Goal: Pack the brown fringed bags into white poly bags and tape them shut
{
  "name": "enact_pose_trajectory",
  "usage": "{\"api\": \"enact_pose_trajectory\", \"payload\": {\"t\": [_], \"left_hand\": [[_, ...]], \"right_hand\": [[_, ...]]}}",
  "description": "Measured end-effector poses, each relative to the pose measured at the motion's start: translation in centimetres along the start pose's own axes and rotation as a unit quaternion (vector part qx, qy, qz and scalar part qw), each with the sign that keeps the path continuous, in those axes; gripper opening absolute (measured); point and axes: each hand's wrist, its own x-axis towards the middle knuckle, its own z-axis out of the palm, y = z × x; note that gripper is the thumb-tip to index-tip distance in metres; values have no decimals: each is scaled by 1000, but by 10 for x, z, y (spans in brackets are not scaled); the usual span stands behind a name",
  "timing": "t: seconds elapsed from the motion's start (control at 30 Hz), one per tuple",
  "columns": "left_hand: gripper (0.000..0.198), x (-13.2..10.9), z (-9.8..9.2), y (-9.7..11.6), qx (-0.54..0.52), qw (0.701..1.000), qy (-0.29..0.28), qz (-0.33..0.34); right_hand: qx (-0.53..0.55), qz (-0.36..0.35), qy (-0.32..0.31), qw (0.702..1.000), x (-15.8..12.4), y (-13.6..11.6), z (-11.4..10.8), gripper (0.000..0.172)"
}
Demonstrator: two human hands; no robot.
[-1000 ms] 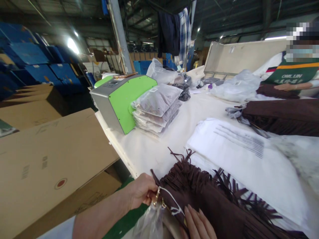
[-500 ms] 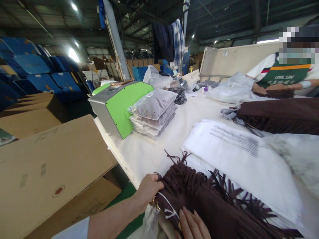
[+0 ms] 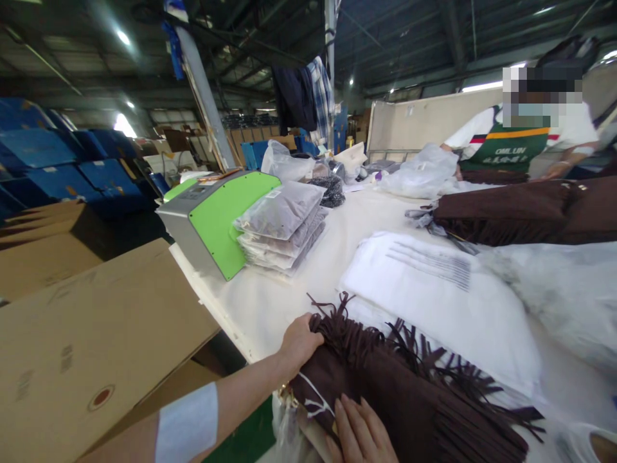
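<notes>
A dark brown fringed cloth piece [image 3: 380, 386] lies across the near side of the table, its strips spread along the far edge. My left hand [image 3: 301, 344] is closed around its upper left corner. Flat on the brown cloth rests my right hand [image 3: 361, 427], fingers stretched out and partly cut off by the lower frame edge. Between the two hands a thin white string [image 3: 318, 400] lies on the cloth. Gold-coloured metal fittings [image 3: 286, 393] and clear plastic [image 3: 284, 421] hang at the near left edge of the piece.
Beyond my hands are white packaging sheets [image 3: 434, 302], a stack of bagged items [image 3: 282, 218] and a green-grey machine [image 3: 224, 222]. Cardboard boxes [image 3: 120, 328] stand left of the table [image 3: 231, 325]. Another person [image 3: 511, 145] stands across it, near more brown fringed cloth [image 3: 501, 212].
My view has turned slightly right, so the scene sits further left. My left hand keeps its hold on the corner, and my right hand stays flat on the cloth. The other person's hands have moved apart.
</notes>
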Motion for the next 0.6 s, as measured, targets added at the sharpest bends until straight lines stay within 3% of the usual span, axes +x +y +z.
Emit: {"api": "enact_pose_trajectory", "payload": {"t": [0.17, 0.3, 0.37, 0.5, 0.6], "left_hand": [[36, 3, 5, 14, 113, 991, 15, 69], [36, -18, 10, 23, 171, 977, 17, 122], [32, -32, 17, 26, 209, 965, -10, 160], [27, -50, 35, 28, 303, 924, -92, 217], [26, -54, 40, 29, 311, 913, -109, 240]], "right_hand": [[-12, 28, 2, 1000, -1, -6, -1, 27], [-16, 15, -39, 999, -3, -7, -3, 27], [-12, 20, -39, 999, -2, -9, -4, 26], [25, 115, 21, 993, 6, -15, -2, 27], [31, 87, 22, 996, 5, -13, 0, 27]]}}
